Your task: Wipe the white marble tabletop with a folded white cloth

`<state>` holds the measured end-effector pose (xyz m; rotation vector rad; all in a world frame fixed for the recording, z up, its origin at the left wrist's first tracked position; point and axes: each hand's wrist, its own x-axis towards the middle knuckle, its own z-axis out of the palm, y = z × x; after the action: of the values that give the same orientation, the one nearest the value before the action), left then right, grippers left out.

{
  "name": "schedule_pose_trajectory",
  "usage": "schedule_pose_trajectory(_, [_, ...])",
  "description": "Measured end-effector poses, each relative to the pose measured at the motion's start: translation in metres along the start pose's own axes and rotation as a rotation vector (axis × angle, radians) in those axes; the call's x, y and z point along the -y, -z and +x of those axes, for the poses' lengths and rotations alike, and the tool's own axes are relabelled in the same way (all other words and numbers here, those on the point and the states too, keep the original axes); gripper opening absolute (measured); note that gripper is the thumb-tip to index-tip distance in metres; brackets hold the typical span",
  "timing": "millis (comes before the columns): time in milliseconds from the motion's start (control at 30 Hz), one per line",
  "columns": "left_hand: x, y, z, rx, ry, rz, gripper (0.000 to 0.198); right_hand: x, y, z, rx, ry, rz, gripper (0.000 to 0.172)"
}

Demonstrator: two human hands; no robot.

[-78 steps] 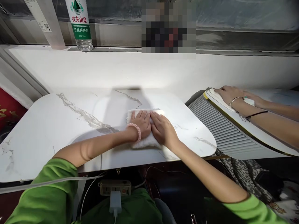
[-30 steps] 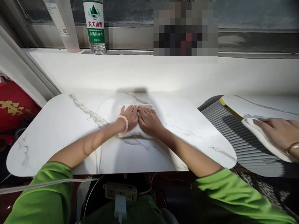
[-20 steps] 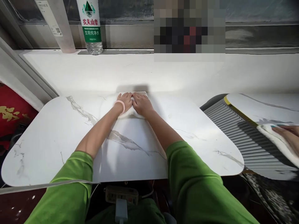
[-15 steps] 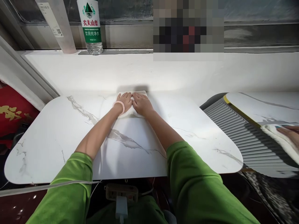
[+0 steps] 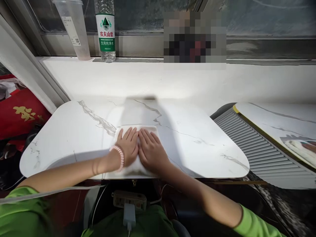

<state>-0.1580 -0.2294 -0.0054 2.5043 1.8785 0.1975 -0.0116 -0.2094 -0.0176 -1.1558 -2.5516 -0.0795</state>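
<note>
Both of my hands lie flat, side by side, on a white cloth (image 5: 133, 168) near the front edge of a white marble-patterned table (image 5: 197, 131). My left hand (image 5: 128, 144) wears a pink bead bracelet and presses the cloth with fingers stretched out. My right hand (image 5: 151, 149) presses the cloth next to it, fingers also flat. Most of the cloth is hidden under my palms.
A water bottle (image 5: 106, 31) and a clear plastic cup (image 5: 72, 28) stand on the window ledge behind the table. A grey ribbed panel (image 5: 251, 144) and a second marble table (image 5: 278, 118) are at the right, with another person's blurred hand (image 5: 304, 148) on a cloth. A power strip (image 5: 128, 199) hangs below.
My hands have slid the cloth from the far edge of the table back toward me, to the near edge. The other person's hand at the right moved too.
</note>
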Motion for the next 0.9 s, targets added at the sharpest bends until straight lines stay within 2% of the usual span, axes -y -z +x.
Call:
schedule_pose_trajectory(100, [-0.005, 0.005, -0.024, 0.0, -0.007, -0.016, 0.053, 0.016, 0.005, -0.014, 0.011, 0.049, 0.005, 0.057])
schedule_pose_trajectory(200, [-0.002, 0.007, -0.022, 0.027, 0.022, -0.037, 0.053, 0.016, 0.004, -0.007, 0.029, 0.059, 0.027, 0.057])
schedule_pose_trajectory(333, [0.019, 0.006, 0.015, 0.039, 0.067, -0.039, 0.052, -0.001, -0.006, 0.032, 0.055, 0.026, 0.057, 0.057])
schedule_pose_trajectory(533, [0.087, 0.0, 0.107, 0.009, 0.073, -0.035, 0.048, -0.036, -0.035, 0.13, 0.051, -0.034, 0.047, 0.055])
schedule_pose_trajectory(633, [0.114, 0.0, 0.143, 0.0, 0.085, -0.05, 0.044, -0.048, -0.049, 0.17, 0.047, -0.066, 0.044, 0.053])
schedule_pose_trajectory(767, [0.128, 0.0, 0.163, 0.0, 0.096, -0.056, 0.042, -0.057, -0.06, 0.193, 0.041, -0.084, 0.058, 0.053])
schedule_pose_trajectory(900, [0.125, -0.002, 0.156, -0.002, 0.111, -0.047, 0.047, -0.057, -0.061, 0.188, 0.016, -0.06, 0.033, 0.053])
